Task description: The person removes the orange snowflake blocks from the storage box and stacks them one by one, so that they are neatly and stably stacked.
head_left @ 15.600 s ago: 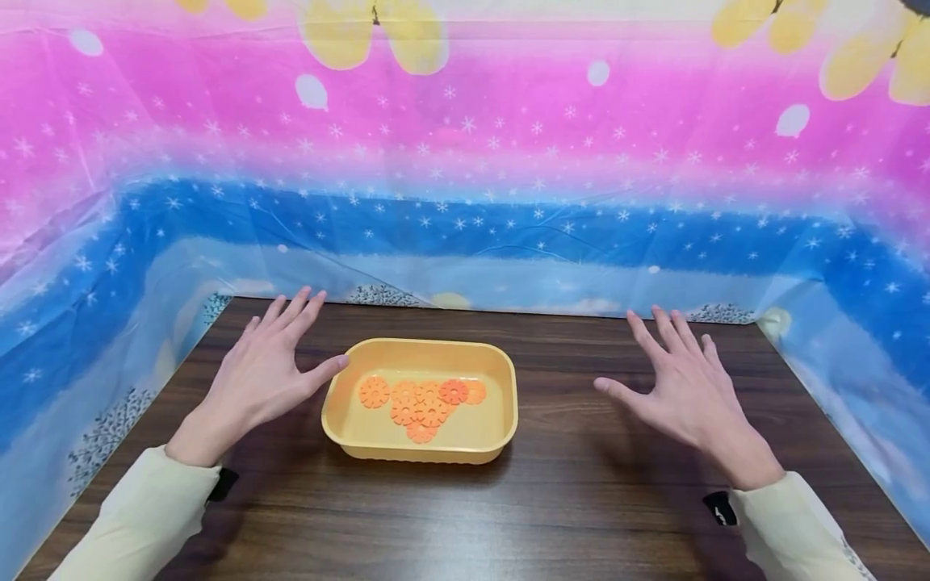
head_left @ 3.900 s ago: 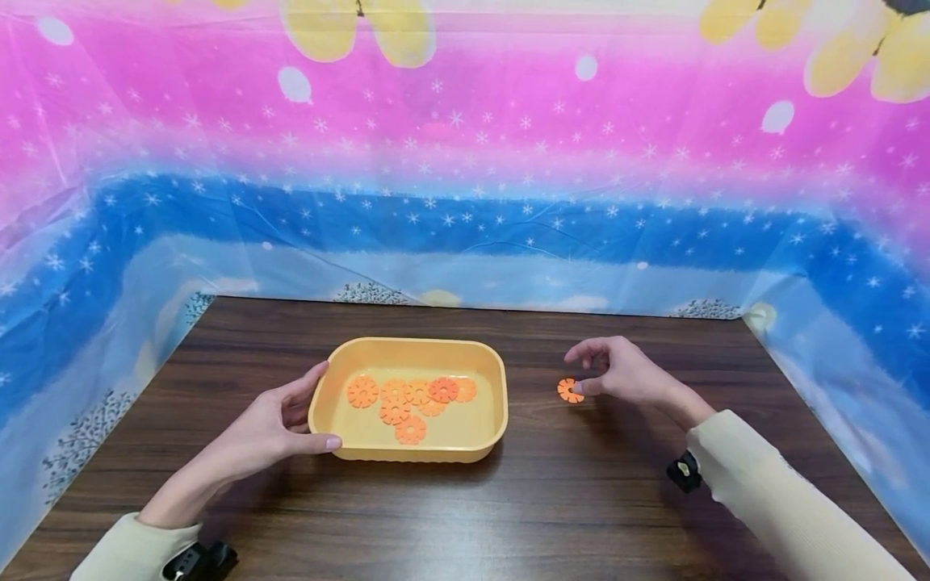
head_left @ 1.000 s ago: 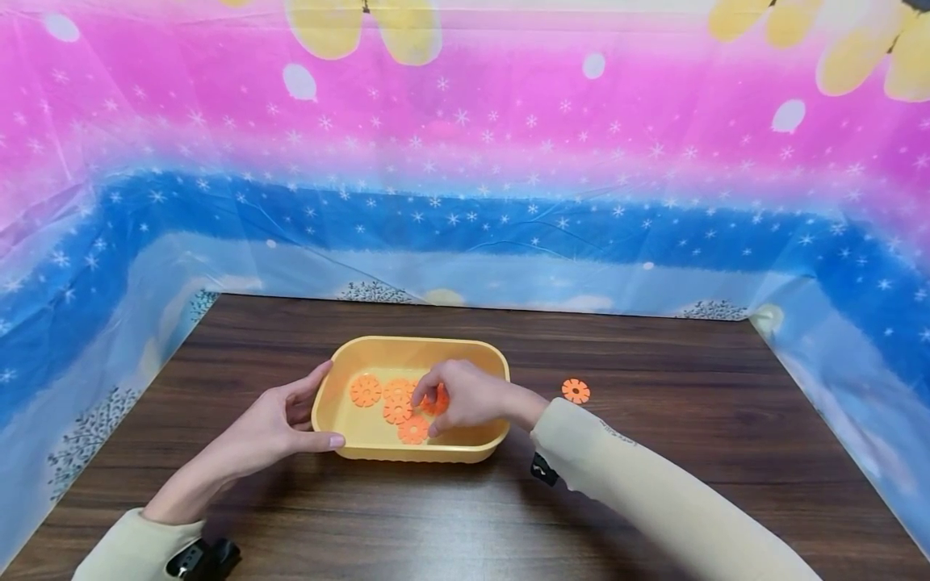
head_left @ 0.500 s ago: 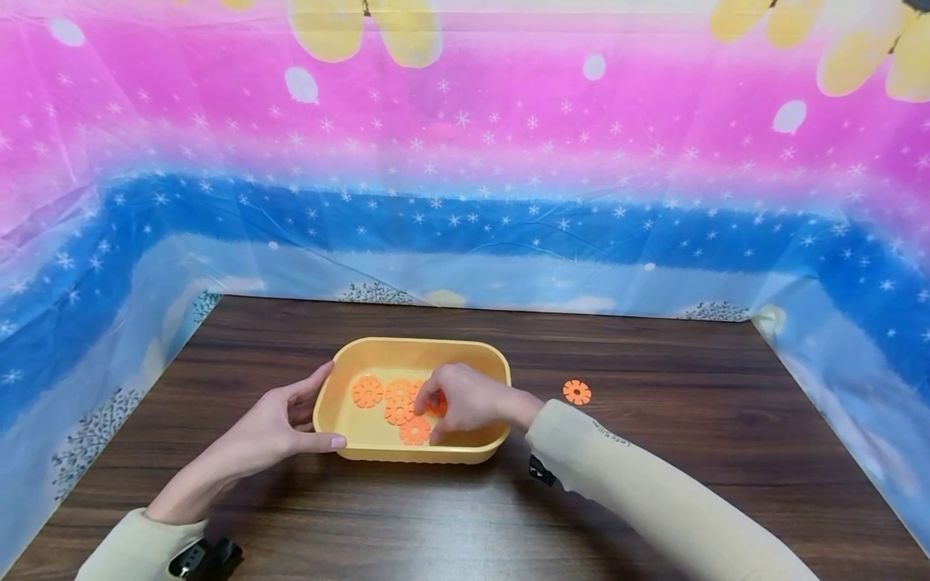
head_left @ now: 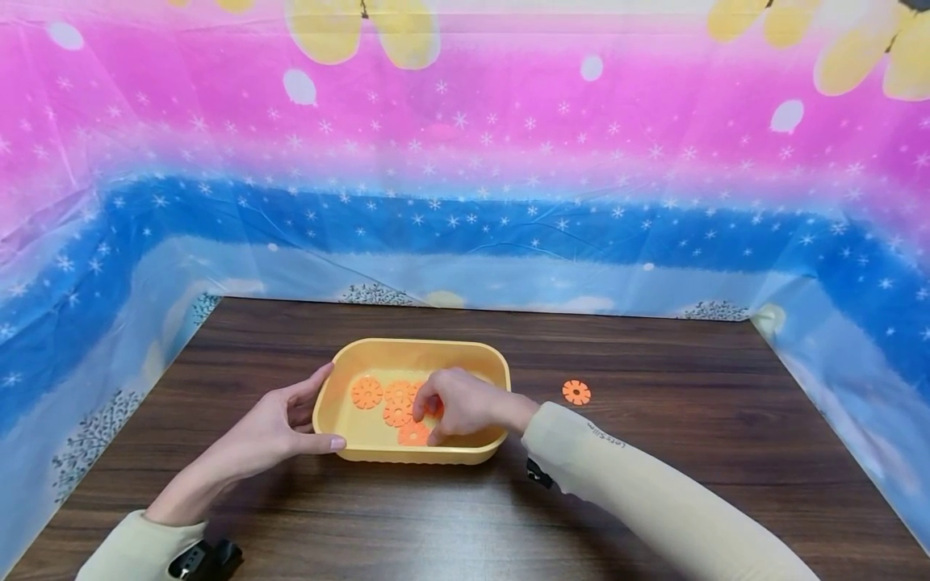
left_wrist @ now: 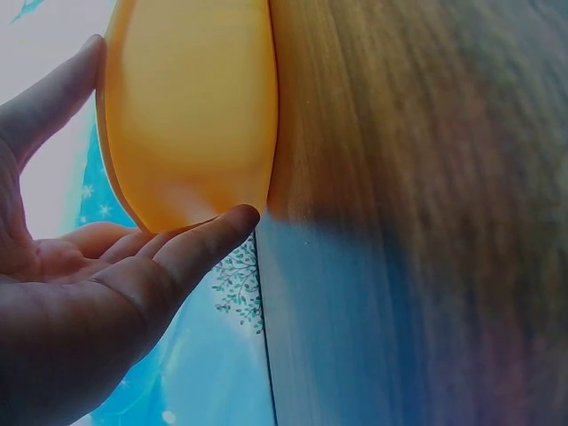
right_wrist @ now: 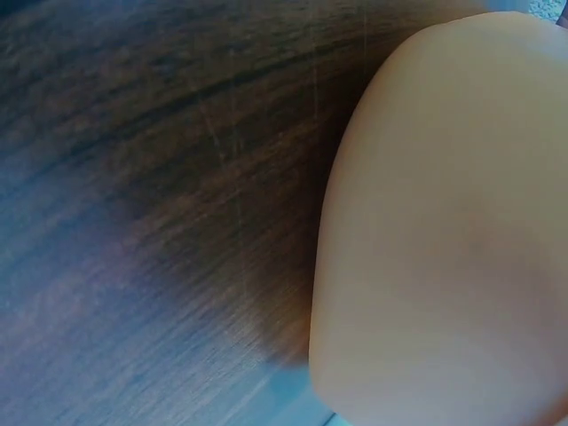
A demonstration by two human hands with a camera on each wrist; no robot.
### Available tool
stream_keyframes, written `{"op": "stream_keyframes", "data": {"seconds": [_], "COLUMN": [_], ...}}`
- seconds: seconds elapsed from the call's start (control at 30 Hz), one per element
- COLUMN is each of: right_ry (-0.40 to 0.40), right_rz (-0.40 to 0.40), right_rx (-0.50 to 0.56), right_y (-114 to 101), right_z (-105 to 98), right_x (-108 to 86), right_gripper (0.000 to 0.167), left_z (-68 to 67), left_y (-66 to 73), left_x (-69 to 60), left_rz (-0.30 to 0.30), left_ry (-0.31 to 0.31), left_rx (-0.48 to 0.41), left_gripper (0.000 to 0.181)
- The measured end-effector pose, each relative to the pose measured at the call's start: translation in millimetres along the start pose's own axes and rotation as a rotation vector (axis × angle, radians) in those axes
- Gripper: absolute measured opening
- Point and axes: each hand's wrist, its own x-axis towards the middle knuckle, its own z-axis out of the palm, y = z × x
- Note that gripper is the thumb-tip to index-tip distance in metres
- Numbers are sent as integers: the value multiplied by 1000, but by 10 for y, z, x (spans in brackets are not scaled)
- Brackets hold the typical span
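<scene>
The tray (head_left: 407, 357) is smooth plastic, the table (head_left: 465, 524) glossy, perhaps wood

The discs (head_left: 358, 394) are orange, the tray (head_left: 361, 433) yellow, the cloth (head_left: 501, 173) pink and blue (with white snowflakes (head_left: 460, 121)).

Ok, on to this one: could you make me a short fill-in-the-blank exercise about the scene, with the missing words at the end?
1. The hand gripping one end of the yellow tray is the person's ____ one.
2. The discs inside the tray are coloured ____.
3. The number of discs lying directly on the table is ____.
4. In the head view, the loose disc lies to the ____ of the tray.

Missing words: left; orange; one; right.
</scene>
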Motion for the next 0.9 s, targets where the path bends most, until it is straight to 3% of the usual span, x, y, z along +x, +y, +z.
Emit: {"op": "stream_keyframes", "data": {"seconds": [0.37,0.67,0.9], "right_ry": [-4,5,30], "right_rz": [-50,-37,-3], "right_rx": [-7,-3,66], "right_y": [-35,-55,-44], "right_z": [28,32,41], "right_x": [13,9,-3], "right_gripper": [31,32,40], "left_z": [-10,-6,-16], "left_y": [-7,4,-5], "left_x": [3,0,-6], "left_rz": [4,1,3], "left_ry": [1,0,3], "left_rx": [-6,4,7], "left_gripper": [110,110,109]}}
